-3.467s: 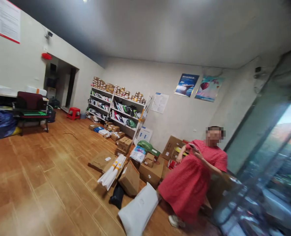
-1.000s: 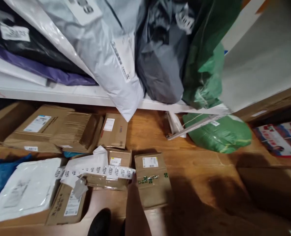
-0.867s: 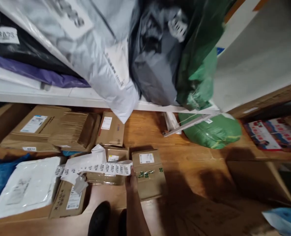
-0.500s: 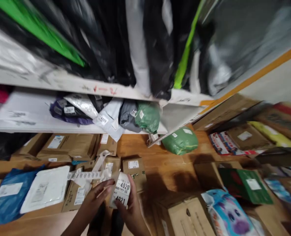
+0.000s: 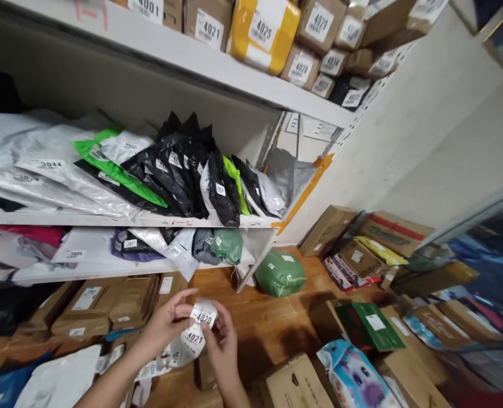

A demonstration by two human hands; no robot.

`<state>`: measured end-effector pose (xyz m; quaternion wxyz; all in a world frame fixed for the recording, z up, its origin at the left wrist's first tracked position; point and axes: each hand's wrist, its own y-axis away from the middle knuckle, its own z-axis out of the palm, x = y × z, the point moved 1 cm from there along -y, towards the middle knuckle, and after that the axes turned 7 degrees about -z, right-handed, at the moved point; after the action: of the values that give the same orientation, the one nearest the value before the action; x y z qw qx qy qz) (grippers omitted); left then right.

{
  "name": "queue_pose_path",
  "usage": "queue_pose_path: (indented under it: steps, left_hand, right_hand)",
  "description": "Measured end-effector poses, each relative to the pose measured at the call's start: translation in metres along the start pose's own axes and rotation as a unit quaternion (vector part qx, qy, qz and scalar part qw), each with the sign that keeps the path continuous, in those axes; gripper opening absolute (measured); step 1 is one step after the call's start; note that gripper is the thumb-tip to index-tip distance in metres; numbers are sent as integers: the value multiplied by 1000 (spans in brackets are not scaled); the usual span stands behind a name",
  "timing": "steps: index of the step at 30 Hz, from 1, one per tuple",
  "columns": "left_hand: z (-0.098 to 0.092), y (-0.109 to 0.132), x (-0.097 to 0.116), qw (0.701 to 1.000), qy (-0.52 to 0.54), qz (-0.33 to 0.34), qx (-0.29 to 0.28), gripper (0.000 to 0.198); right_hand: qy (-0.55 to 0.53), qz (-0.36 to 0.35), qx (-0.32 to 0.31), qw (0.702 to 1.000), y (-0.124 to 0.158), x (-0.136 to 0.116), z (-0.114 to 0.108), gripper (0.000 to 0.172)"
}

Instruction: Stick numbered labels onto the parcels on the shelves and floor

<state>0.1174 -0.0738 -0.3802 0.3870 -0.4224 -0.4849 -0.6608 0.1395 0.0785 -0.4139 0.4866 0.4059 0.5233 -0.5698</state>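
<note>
A strip of white number labels (image 5: 194, 337) hangs between my hands in the head view, with 4020 and 4021 readable. My left hand (image 5: 173, 317) pinches its left edge, index finger raised. My right hand (image 5: 222, 331) grips the strip from the right, thumb pressed on its face near 4021. Below, the strip's tail curls down to the left over the parcels on the floor. A white flat parcel (image 5: 62, 377) lies left of my left forearm, and a carton (image 5: 298, 385) stands to the right of my right arm.
Ahead, a white shelf edge (image 5: 183, 222) carries black, grey and green bagged parcels. Labelled boxes, including a yellow parcel (image 5: 263, 34), fill the shelf above. On the wooden floor lie a green wrapped bundle (image 5: 280, 273), a blue cartoon bag (image 5: 357, 374) and several cartons.
The view has tilted up, bringing the upper shelf of numbered boxes into sight. Both hands still hold the label strip, and its 4021 label now shows more fully.
</note>
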Motion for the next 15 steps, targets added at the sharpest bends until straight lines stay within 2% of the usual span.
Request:
queue_pose_path:
  steps: [2, 3, 5, 6, 8, 11, 13, 14, 15]
  left_hand:
    - [-3, 6, -2, 999, -41, 10, 30, 60]
    - [-5, 9, -7, 996, -76, 7, 51, 50]
    - [-14, 18, -21, 982, -169, -1, 86, 28]
    - [-19, 23, -31, 972, -214, 3, 92, 24]
    - [-28, 37, -54, 960, -265, 21, 83, 26]
    - [-35, 69, -94, 973, -217, -15, 84, 35]
    - [-34, 97, -120, 976, -168, -74, 118, 44]
    - [-33, 113, -131, 972, -155, -99, 146, 47]
    - [-31, 130, -140, 966, -149, -115, 179, 49]
  right_hand:
    - [76, -10, -3, 997, 1, -6, 2, 27]
    - [121, -18, -15, 992, 4, -9, 3, 23]
    - [190, -36, -38, 980, 13, -10, 5, 21]
    - [202, -37, -46, 978, 19, -7, 7, 21]
    - [166, 3, -53, 985, 38, 8, 12, 23]
    - [13, 140, -44, 989, 81, 48, 21, 34]
    - [-61, 212, -47, 974, 114, 75, 24, 41]
    - [-71, 227, -67, 969, 129, 86, 25, 48]
    - [-63, 228, -106, 966, 143, 96, 25, 62]
